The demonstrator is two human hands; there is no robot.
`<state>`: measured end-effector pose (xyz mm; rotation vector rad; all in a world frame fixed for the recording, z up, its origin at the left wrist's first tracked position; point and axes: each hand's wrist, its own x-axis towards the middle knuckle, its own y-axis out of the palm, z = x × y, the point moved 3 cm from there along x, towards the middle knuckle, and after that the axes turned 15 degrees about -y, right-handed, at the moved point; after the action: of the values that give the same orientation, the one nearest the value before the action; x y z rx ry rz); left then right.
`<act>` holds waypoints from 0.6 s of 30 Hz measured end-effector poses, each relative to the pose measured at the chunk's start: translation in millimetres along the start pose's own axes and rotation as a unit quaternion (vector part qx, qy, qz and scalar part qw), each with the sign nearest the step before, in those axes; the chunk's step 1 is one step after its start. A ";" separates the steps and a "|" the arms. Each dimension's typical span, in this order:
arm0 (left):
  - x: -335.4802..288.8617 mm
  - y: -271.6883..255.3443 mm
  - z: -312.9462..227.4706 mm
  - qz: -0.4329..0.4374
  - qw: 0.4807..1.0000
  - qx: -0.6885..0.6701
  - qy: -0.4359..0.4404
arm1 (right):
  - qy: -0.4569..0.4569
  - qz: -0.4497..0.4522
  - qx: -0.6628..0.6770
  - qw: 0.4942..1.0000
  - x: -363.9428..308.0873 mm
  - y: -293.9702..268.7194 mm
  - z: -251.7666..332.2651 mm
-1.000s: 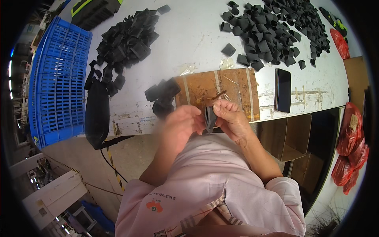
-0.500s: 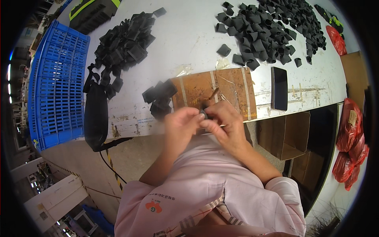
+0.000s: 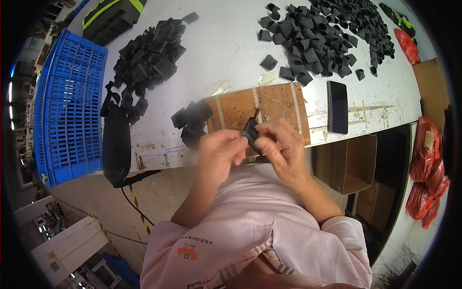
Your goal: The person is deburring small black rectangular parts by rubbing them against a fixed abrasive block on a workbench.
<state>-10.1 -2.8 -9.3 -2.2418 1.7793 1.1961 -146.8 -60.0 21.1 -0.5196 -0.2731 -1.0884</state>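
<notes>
A small black fabric piece (image 3: pixel 250 133) is pinched between both my hands over the near edge of the brown board (image 3: pixel 236 106). My left hand (image 3: pixel 221 150) closes on its left side with thumb and fingertips. From the right, my right hand (image 3: pixel 283 147) grips the same piece between thumb and bent fingers. A thin brown tip (image 3: pixel 256 113) shows just beyond the piece; what it belongs to is hidden. To the left of the board lies a small cluster of black pieces (image 3: pixel 193 118).
A heap of black pieces (image 3: pixel 149 58) lies at left, a larger heap of black loops (image 3: pixel 313 45) at far right. A phone (image 3: pixel 338 107) rests right of the board. A blue crate (image 3: pixel 70 106) and a black pouch (image 3: pixel 116 144) stand left; red bags (image 3: pixel 427 168) hang right.
The black piece has turned in my hands and more of it shows now. My right hand has shifted slightly right, and the fingers of both hands have moved apart a little.
</notes>
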 end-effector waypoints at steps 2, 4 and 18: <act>-0.7 0.9 0.5 0.005 1.000 -0.003 0.009 | -0.047 0.016 -0.021 0.999 -2.9 4.9 2.7; -2.4 4.8 -1.6 0.024 0.999 -0.006 0.025 | -0.143 0.041 -0.091 0.985 0.3 4.9 10.3; 1.2 22.0 -10.9 0.094 0.983 -0.160 -0.002 | 0.097 -0.071 0.053 0.991 -3.1 4.9 -20.0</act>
<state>-22.8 -16.4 6.7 -2.2617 1.9570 1.6279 -144.6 -66.5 1.4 -0.2994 -0.1976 -1.2473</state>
